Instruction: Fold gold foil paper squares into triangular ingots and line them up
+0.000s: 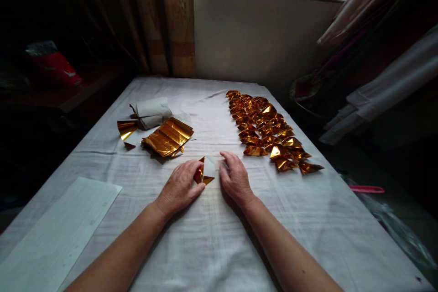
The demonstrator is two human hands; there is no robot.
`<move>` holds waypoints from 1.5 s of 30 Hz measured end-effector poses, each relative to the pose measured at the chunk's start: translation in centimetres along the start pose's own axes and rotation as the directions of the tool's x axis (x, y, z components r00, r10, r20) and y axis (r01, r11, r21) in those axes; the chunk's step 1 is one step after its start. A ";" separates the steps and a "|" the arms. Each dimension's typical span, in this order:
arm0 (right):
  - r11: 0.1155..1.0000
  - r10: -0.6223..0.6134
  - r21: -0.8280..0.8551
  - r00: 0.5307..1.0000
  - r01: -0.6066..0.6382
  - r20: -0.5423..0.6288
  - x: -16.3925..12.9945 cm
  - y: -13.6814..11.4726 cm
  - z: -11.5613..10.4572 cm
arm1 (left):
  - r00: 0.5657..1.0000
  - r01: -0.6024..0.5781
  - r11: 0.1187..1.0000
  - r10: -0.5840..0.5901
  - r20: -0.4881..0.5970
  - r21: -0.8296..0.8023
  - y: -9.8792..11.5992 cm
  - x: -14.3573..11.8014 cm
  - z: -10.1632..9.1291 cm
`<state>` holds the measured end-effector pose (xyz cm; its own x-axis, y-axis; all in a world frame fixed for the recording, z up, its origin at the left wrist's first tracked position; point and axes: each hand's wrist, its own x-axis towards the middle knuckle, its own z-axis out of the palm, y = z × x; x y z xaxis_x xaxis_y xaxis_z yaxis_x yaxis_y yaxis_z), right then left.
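A partly folded sheet of gold foil paper (206,171), white on its inner side, lies on the white tablecloth (212,237) between my hands. My left hand (181,187) presses its gold left corner with the fingertips. My right hand (235,178) rests palm down on its right edge, fingers bent over the paper. To the left lies a stack of flat gold foil sheets (168,138), with one loose gold piece (127,130) beside it. To the right, several finished gold folded pieces (267,130) lie in rows.
A rolled white paper bundle (150,112) sits behind the gold stack. A white sheet (58,232) lies at the table's near left. A curtain (171,18) and wall stand behind the table; fabric hangs at right. A pink object (367,189) lies beyond the right edge.
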<state>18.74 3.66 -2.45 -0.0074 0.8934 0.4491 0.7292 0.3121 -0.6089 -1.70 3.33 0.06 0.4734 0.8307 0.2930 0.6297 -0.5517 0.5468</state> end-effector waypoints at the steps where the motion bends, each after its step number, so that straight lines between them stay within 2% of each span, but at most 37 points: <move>1: 1.000 0.013 -0.017 1.000 -0.013 0.004 0.0 0.0 0.0 | 1.000 -0.014 1.000 0.014 0.011 0.002 -0.2 0.0 -0.1; 5: 0.996 0.054 -0.068 0.997 -0.050 0.055 0.1 -0.2 0.0 | 0.995 -0.075 0.997 0.074 0.069 0.017 -0.9 -0.2 -0.5; 11: 0.999 0.050 0.000 0.997 -0.050 0.061 0.2 -0.3 -0.3 | 0.981 -0.146 0.986 0.134 0.143 0.078 -1.7 -0.3 -1.0; 17: 0.999 0.042 0.014 0.991 -0.045 0.130 0.2 -0.3 -0.5 | 0.970 -0.182 0.976 0.158 0.184 0.122 -1.9 0.1 -1.7; 22: 0.997 0.006 0.070 0.981 -0.020 0.194 0.1 -0.3 -1.1 | 0.972 -0.166 0.978 0.141 0.187 0.124 -1.9 0.3 -1.6; 27: 0.995 -0.008 0.102 0.980 -0.012 0.198 0.0 -0.2 -1.3 | 0.974 -0.161 0.981 0.140 0.178 0.109 -1.9 0.4 -1.5; 36: 0.999 0.019 0.043 0.979 -0.028 0.201 -0.4 -0.8 -1.6 | 0.958 -0.242 0.956 0.208 0.196 0.167 -1.8 0.4 -1.4; 45: 0.978 0.022 0.201 0.978 -0.064 0.209 -0.6 -0.5 -1.4 | 0.962 -0.210 0.965 0.176 0.207 0.158 -1.4 0.3 -1.4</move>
<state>19.38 2.56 -1.47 -0.1343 0.9478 0.2893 0.5761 0.3123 -0.7553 -3.34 4.49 0.47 0.6938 0.6872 0.2154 0.6057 -0.7186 0.3417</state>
